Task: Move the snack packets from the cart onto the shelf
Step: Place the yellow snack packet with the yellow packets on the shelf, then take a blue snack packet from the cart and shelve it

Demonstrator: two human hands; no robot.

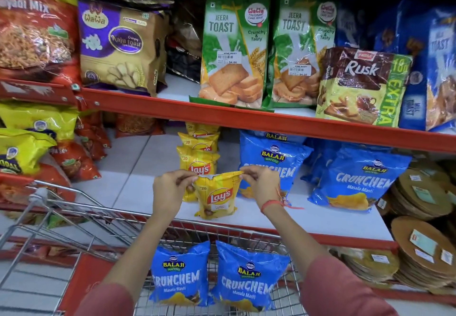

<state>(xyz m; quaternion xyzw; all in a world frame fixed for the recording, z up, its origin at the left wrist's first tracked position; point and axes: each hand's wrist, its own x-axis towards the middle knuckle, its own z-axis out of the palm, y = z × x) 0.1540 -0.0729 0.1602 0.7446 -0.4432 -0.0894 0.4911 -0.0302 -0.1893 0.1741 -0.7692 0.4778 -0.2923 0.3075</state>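
Both the left hand (170,187) and right hand (261,182) pinch the yellow Lay's packet (218,197) by its top corners, each grip closed on it, so the packet may topple off the shelf (308,219) edge into the cart (111,219) when let go.

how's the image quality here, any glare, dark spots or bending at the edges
Head view: glare streaks the glossy toast bags and the red mix bag; the top right corner above the blue toast bags falls into darkness; the wide lens bows the red shelf edge; the middle is sharp, where the left hand and right hand hold the yellow chip packet.
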